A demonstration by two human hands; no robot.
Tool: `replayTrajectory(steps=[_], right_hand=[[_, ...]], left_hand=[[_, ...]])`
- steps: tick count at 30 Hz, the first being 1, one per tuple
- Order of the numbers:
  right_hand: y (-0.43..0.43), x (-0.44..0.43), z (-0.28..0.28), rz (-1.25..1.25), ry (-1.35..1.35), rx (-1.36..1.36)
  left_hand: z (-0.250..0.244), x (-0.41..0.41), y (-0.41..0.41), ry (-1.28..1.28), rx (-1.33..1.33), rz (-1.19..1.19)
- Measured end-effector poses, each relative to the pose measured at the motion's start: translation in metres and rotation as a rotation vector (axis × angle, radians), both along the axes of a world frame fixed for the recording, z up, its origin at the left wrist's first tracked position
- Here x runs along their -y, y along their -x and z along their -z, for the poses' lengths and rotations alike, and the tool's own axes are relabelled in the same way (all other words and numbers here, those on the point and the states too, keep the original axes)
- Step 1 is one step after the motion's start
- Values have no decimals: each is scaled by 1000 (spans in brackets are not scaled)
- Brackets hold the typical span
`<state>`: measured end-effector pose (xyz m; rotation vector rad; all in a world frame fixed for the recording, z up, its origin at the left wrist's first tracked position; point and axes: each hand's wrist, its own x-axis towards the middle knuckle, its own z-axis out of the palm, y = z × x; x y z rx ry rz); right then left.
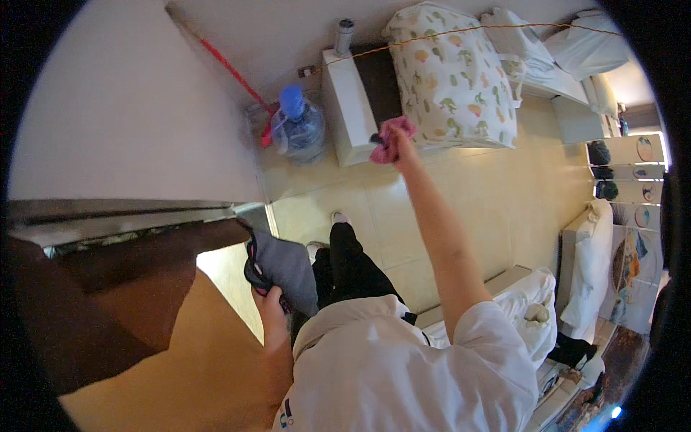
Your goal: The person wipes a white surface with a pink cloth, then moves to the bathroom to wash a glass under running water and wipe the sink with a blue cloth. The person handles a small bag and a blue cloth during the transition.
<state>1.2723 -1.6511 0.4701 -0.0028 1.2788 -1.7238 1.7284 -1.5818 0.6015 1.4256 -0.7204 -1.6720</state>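
Observation:
At the end of my outstretched arm, my right hand (400, 147) grips a crumpled pink cloth (386, 153); a small dark part sticks out at its left side. The cloth appears in front of the corner of a white cabinet, and whether they touch cannot be told. Low at the left, my left hand (271, 303) holds a grey fabric item (286, 267) with black and pink edging, beside my black trousers. Its exact kind is unclear.
A large water bottle (299, 132) with a blue top and a red-handled stick (232, 65) stand by the wall. Right of the white cabinet (351, 102) is a bulky cactus-print cover (453, 81). A cord crosses above. White-covered furniture (586, 270) and bags line the right side.

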Motion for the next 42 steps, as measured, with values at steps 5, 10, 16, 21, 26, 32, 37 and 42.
replayTrajectory(steps=[5,10,16,21,26,32,37,42], right_hand=[[-73,-36,-13,104,-76,-8],[-55,-143,-42,257,-143,79],[66,-271,-34,671,-156,-136],[200,-329,33,916,-95,51],[425,-369,41,854,-31,22],[743,-301,-138,880,137,-427],[788,-238,-180,801,56,-495],[678,-195,-106,607,-199,-362]], left_hand=[[-25,14,13,-44,-96,56],[-29,46,67,-21,-133,325],[-15,50,184,42,-208,411],[-1,20,344,-51,-299,546],[-24,-24,531,-118,-250,627],[-60,-42,640,4,-241,640],[-67,-35,680,-62,-151,492],[-72,-44,700,-32,-126,437]])
